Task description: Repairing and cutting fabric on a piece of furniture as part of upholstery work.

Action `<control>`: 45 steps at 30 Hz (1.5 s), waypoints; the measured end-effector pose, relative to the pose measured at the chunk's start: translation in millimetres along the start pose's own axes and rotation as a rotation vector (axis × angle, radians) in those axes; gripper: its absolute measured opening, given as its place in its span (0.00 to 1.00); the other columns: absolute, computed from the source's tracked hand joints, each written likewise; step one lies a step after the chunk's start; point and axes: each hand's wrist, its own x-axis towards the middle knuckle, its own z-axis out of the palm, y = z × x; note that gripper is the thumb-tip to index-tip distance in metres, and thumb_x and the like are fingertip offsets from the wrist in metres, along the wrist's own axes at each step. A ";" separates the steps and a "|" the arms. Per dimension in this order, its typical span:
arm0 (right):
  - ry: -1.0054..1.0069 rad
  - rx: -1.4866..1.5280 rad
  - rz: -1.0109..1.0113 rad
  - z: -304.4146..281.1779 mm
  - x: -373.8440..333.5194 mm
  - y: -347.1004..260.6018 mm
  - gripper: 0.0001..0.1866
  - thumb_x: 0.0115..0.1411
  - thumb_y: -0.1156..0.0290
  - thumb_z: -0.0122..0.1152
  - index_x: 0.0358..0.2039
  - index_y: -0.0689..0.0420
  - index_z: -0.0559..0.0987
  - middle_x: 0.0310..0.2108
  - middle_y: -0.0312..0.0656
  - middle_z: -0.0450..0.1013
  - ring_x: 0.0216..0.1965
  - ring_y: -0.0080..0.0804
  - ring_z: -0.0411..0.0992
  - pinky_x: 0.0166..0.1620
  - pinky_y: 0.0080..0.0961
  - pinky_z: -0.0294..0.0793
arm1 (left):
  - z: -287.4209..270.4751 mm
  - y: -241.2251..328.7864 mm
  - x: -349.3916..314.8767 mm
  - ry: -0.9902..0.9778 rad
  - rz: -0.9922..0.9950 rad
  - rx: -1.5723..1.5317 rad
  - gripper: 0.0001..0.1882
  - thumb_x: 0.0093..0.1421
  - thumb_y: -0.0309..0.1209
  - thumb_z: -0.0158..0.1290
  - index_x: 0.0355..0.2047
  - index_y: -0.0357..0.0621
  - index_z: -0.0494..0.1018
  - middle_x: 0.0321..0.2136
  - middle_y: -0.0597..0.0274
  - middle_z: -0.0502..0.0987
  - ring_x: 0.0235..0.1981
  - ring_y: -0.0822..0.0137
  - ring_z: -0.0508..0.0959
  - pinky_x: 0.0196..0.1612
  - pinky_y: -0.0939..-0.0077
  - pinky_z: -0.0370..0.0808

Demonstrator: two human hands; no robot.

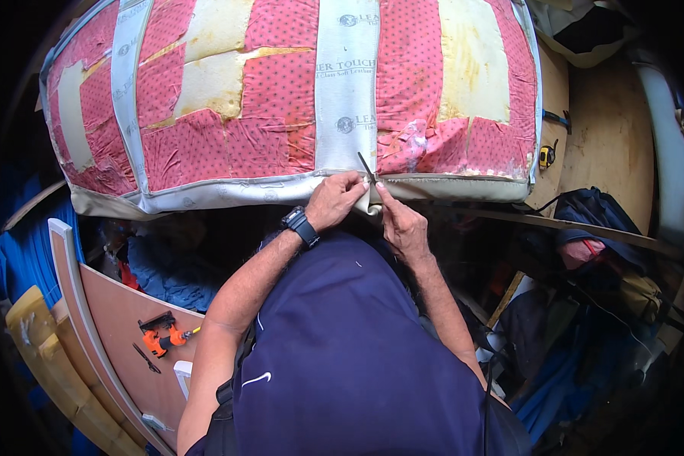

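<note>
A large cushion (270, 91) lies across the top of the view, patched in pink dotted cloth and bare yellow foam, with pale printed strips between. Its near edge has a white and beige cover border (235, 190). My left hand (336, 200), with a dark watch on the wrist, pinches this border near the middle strip. Close beside it, my right hand (404, 228) is closed, its index fingertip against the same seam. A thin dark pointed piece (365, 163) sticks up between my fingertips; its kind is unclear. A small flap of cover (368, 204) hangs below.
At lower left, an orange and black power tool (163, 334) and dark scissors (146, 357) rest on a curved-edged board (129, 311). Yellow foam strips (45, 357) stand beyond it. On the right are a tape measure (547, 154), a hammer (556, 118) and dark bags (596, 209).
</note>
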 end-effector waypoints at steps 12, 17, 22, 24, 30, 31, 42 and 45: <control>0.079 0.096 -0.023 2.4 -7.1 13.5 0.29 0.64 0.80 0.60 0.67 0.53 0.74 0.28 0.42 0.76 0.28 0.40 0.77 0.34 0.37 0.76 | -9.3 1.9 4.2 -0.037 0.045 -0.041 0.18 0.69 0.42 0.53 0.35 0.36 0.77 0.22 0.55 0.76 0.26 0.64 0.75 0.35 0.64 0.73; 0.115 0.058 -0.002 12.8 -0.8 12.9 0.12 0.66 0.77 0.61 0.50 0.59 0.78 0.27 0.48 0.77 0.29 0.48 0.79 0.35 0.42 0.78 | -10.2 2.7 4.1 -0.007 0.005 0.002 0.20 0.66 0.43 0.55 0.39 0.34 0.81 0.24 0.52 0.80 0.28 0.64 0.79 0.37 0.66 0.76; 0.067 0.012 0.070 18.6 -0.4 16.5 0.08 0.66 0.75 0.61 0.45 0.59 0.77 0.28 0.50 0.78 0.31 0.51 0.79 0.35 0.43 0.78 | -13.7 4.4 10.1 -0.072 -0.046 0.034 0.20 0.65 0.42 0.58 0.39 0.34 0.83 0.24 0.55 0.81 0.28 0.68 0.80 0.37 0.67 0.76; 0.077 -0.002 0.078 18.0 1.3 15.8 0.07 0.67 0.74 0.61 0.45 0.59 0.77 0.28 0.50 0.78 0.31 0.51 0.79 0.36 0.44 0.78 | -19.8 0.9 15.3 -0.109 -0.024 0.006 0.19 0.64 0.42 0.59 0.37 0.34 0.83 0.23 0.58 0.81 0.27 0.70 0.78 0.36 0.68 0.75; 0.036 0.082 0.279 19.0 1.6 9.1 0.08 0.70 0.69 0.57 0.46 0.58 0.77 0.29 0.51 0.77 0.32 0.53 0.79 0.36 0.46 0.77 | -47.6 11.6 28.0 -0.410 -0.116 -0.119 0.17 0.65 0.37 0.63 0.44 0.34 0.83 0.33 0.68 0.82 0.34 0.78 0.76 0.40 0.77 0.74; -0.002 0.158 0.342 16.1 2.1 2.3 0.08 0.70 0.69 0.57 0.46 0.58 0.76 0.28 0.51 0.77 0.32 0.53 0.79 0.36 0.46 0.77 | -47.0 12.9 25.9 -0.391 -0.116 -0.148 0.16 0.63 0.40 0.62 0.41 0.38 0.83 0.31 0.70 0.81 0.33 0.78 0.74 0.41 0.76 0.72; 0.153 0.051 0.180 31.2 2.1 0.3 0.06 0.69 0.74 0.58 0.45 0.58 0.77 0.26 0.46 0.77 0.30 0.48 0.79 0.35 0.42 0.78 | -45.8 7.9 27.8 -0.403 -0.140 -0.143 0.19 0.65 0.40 0.62 0.45 0.35 0.82 0.33 0.68 0.82 0.35 0.78 0.75 0.41 0.77 0.73; 0.162 0.032 0.185 33.1 2.4 1.7 0.06 0.69 0.73 0.59 0.45 0.58 0.77 0.27 0.47 0.77 0.31 0.50 0.79 0.36 0.43 0.78 | -46.2 7.4 30.2 -0.399 -0.131 -0.129 0.20 0.64 0.43 0.62 0.43 0.36 0.83 0.31 0.67 0.81 0.33 0.76 0.75 0.40 0.75 0.73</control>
